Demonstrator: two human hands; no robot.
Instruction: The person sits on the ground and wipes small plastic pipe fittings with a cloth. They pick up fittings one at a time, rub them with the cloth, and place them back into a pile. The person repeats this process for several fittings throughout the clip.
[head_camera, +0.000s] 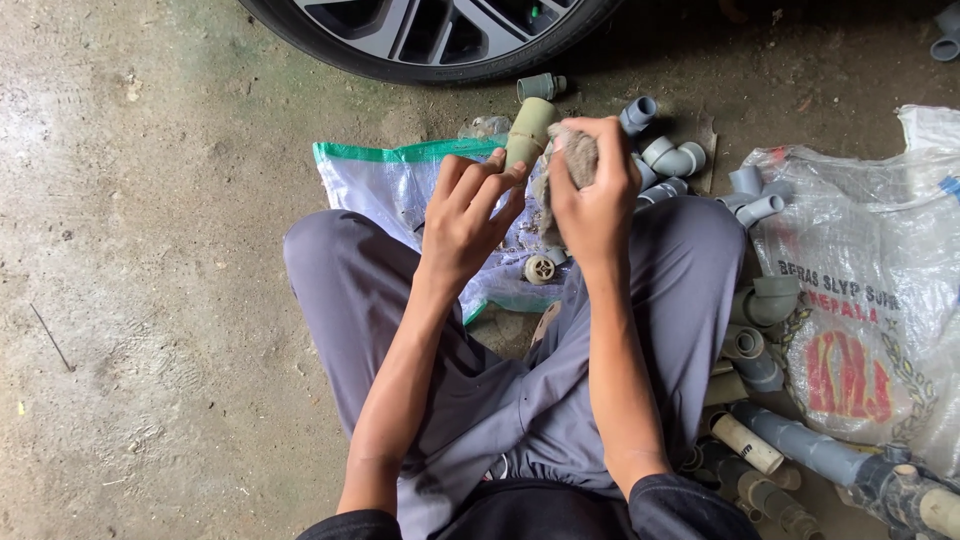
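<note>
My left hand (468, 215) grips a short, dirty beige pipe fitting (528, 130), held upright in front of me. Pressed against the side of that fitting is a grey-brown rag (573, 152), bunched in my right hand (597, 195). Both hands are raised over my lap, and I sit cross-legged in grey trousers. Beneath my hands lies a flat white woven sack with a green edge (385, 190); a small round fitting (540, 268) rests on it.
Several grey pipe elbows (672, 158) lie just beyond my hands. More fittings and pipes (770, 440) are heaped by my right knee. A filled white printed sack (870, 290) stands at the right. A car wheel (430, 35) is at the top, on a concrete floor (150, 300).
</note>
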